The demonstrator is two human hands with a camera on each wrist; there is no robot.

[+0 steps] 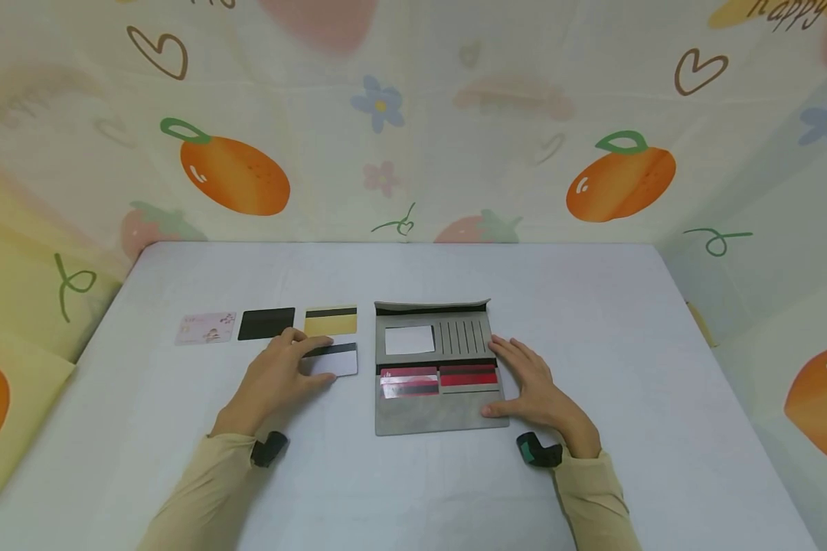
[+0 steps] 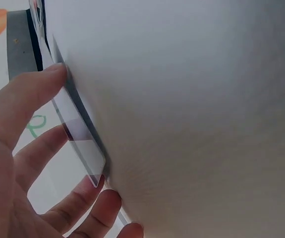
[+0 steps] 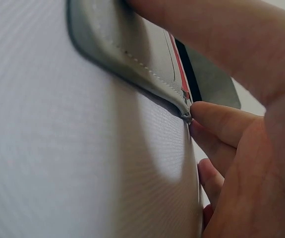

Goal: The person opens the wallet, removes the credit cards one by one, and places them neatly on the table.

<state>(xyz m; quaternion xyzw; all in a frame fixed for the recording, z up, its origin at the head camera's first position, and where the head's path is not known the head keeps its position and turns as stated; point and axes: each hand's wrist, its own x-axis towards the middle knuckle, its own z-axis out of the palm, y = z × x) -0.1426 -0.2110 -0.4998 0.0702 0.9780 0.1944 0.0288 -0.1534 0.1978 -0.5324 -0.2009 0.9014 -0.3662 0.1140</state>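
Beige sleeves (image 1: 194,493), one pair, at the near edge; a black wrist device (image 1: 269,449) at the left cuff, another at the right.
Left hand (image 1: 270,383): thumb and fingers pinch a white card (image 1: 338,363) by its long edges.
White card: dark stripe along its far side; lies just below a gold card (image 1: 331,323), near the wallet's left edge.
Wallet (image 1: 420,418): grey, stitched, spread flat on the white table (image 1: 413,497); ruled slots and a white panel (image 1: 410,340) in the far half, red cards (image 1: 468,375) tucked into the near half.
Right hand (image 1: 536,390): fingers loosely extended, fingertips touching the wallet's right edge, thumb resting on its near half.
Black card (image 1: 266,323): left of the gold one.
Pink-patterned card (image 1: 205,328): leftmost in the row.
Backdrop (image 1: 427,122): cloth, printed with fruit, flowers and hearts.
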